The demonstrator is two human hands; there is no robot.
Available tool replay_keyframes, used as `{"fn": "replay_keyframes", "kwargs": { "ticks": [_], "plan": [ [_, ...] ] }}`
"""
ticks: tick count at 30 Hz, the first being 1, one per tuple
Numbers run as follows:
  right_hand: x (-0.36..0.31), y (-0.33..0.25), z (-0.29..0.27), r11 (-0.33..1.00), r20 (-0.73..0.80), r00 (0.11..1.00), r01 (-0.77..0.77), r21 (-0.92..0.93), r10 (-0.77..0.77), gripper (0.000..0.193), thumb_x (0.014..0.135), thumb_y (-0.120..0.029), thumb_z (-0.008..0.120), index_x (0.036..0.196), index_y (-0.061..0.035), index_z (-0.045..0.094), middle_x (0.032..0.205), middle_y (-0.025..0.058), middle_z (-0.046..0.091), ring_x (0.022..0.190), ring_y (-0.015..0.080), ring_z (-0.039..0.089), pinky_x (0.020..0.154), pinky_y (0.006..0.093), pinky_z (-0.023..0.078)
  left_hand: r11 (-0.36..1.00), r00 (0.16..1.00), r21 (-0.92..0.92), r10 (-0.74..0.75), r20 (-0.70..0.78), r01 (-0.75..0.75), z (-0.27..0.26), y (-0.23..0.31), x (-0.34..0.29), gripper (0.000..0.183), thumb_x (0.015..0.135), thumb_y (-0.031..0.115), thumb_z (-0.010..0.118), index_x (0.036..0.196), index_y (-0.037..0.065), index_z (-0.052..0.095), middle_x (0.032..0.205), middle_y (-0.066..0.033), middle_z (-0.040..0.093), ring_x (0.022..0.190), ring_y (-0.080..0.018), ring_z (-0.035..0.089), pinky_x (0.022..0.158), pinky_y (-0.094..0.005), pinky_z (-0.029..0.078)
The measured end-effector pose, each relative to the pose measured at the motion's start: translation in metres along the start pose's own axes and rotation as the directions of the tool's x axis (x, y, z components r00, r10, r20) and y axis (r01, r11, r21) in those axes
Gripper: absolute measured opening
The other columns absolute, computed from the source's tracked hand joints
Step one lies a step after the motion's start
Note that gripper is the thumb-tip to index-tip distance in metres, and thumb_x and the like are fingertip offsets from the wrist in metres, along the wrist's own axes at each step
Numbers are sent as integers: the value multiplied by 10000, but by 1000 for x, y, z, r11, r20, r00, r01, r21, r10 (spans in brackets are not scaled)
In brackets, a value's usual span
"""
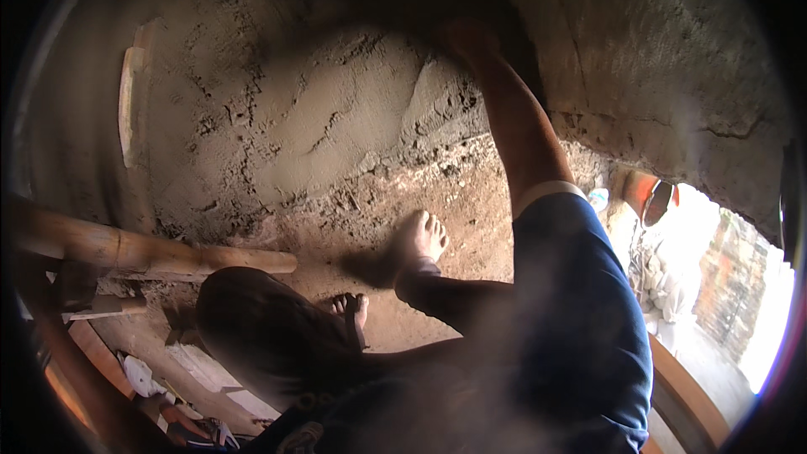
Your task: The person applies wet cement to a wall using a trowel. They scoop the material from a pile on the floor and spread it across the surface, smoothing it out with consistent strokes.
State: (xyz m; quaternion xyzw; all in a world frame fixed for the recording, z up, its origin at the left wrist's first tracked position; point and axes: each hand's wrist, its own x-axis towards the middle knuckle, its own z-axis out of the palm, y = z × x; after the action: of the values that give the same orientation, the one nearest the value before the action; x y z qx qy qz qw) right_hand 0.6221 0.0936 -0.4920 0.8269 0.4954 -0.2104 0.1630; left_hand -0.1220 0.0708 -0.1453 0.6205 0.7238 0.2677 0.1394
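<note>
My right arm in a blue sleeve reaches up and forward to a rough wall coated with wet grey mortar [336, 109]. At its end my right hand [471, 38] is at or near the wall surface, close to the inner corner. Deep shadow hides its fingers and anything in them. A dark, arm-like shape [80, 370] at the lower left looks like my left forearm. It runs up toward a bamboo pole [193, 259], but the hand itself is lost in the dark. Whether it touches the pole I cannot tell.
A narrow wooden strip [130, 109] stands against the mortar at the left. My bare feet [427, 237] are on a dusty brown surface below the wall. A second wall face [664, 50] rises at the right, above a bright opening with an orange, round-mouthed object [651, 199].
</note>
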Motion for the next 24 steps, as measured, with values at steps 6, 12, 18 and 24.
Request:
{"fn": "replay_keyframes", "kwargs": {
  "ticks": [6,12,18,24],
  "plan": [
    [73,118,56,853,-324,920,-22,521,221,273,835,-342,459,829,-90,565,775,108,547,681,226,525,573,403,435,993,1000,-115,-9,25,12,16,-11,6,524,961,362,285,1321,-18,295,1298,-144,391,1189,-223,374,1031,-353,211],
    [35,72,35,574,7,990,-89,814,143,308,827,-337,505,708,-59,567,573,71,535,441,189,494,412,348,405,982,999,-184,-41,18,44,-22,-21,3,508,966,348,280,1316,-20,304,1287,-134,408,1191,-212,371,1039,-339,195],
    [56,-59,67,613,-89,957,246,751,-275,306,806,-284,540,1054,-111,588,1027,116,578,891,254,561,768,370,454,857,980,-482,-196,23,182,-4,-37,27,518,973,371,221,1307,-13,320,1265,-127,423,1159,-195,393,1058,-340,151],
    [-61,-175,9,835,-17,956,265,483,-294,293,801,-232,447,937,-57,639,986,145,624,920,270,597,788,372,473,977,1000,-215,-14,-20,9,-17,-27,5,591,944,429,310,1343,-6,285,1350,-150,335,1251,-231,313,1043,-351,218]
  ]
}}
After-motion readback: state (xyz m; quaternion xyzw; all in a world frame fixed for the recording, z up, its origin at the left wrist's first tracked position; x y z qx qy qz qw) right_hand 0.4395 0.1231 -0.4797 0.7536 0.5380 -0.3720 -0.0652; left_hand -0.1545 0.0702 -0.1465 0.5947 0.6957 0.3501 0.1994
